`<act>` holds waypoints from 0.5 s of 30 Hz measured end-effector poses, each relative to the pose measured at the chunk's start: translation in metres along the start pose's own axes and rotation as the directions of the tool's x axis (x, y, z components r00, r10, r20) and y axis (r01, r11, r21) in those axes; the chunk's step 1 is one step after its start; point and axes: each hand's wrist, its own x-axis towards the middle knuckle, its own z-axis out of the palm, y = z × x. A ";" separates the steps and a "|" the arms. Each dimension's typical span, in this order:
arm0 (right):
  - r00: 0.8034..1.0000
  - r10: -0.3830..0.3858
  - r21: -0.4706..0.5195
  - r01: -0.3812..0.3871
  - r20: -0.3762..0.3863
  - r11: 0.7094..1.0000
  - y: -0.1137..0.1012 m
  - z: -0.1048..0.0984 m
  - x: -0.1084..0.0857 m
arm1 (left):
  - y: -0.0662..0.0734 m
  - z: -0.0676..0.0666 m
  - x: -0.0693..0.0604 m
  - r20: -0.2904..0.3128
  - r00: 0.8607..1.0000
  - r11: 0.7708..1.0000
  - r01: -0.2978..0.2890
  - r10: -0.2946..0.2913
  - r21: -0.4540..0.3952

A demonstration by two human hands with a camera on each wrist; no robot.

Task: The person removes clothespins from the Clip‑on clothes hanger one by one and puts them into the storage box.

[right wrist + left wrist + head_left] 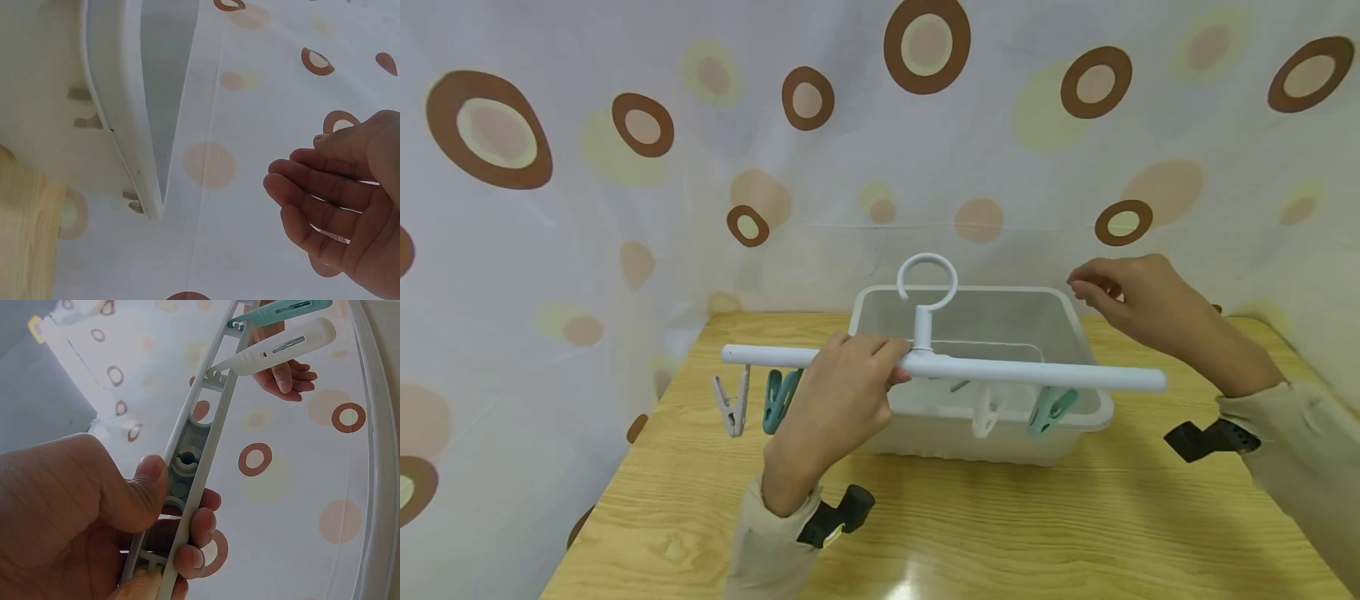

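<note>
Left fingers point(203, 526) gripping one hanger point(1000, 369), four clips point(772, 400), right fingers point(325, 185) loose, one bin point(955, 440)

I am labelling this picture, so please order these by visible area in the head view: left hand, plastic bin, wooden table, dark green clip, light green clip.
1. Wooden table
2. Plastic bin
3. Left hand
4. Dark green clip and light green clip: too alike to rank.

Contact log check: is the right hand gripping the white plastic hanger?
No, the left hand grips the hanger; the right hand is apart.
</note>
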 end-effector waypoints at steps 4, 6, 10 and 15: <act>0.999 -0.019 -0.008 0.019 -0.034 1.000 -0.005 -0.001 -0.008 | 0.001 0.000 0.000 -0.003 1.000 1.000 0.002 -0.002 -0.002; 0.998 -0.015 -0.002 0.015 -0.057 1.000 -0.007 -0.002 -0.014 | 0.001 -0.001 0.000 -0.004 1.000 1.000 0.006 -0.006 0.002; 0.995 0.023 0.020 -0.021 -0.102 1.000 -0.008 -0.005 -0.032 | 0.001 -0.001 0.000 -0.004 1.000 1.000 0.013 -0.013 0.015; 0.987 0.096 0.049 -0.091 -0.131 0.995 -0.008 -0.002 -0.057 | 0.003 -0.001 0.002 0.003 1.000 1.000 0.001 -0.002 0.026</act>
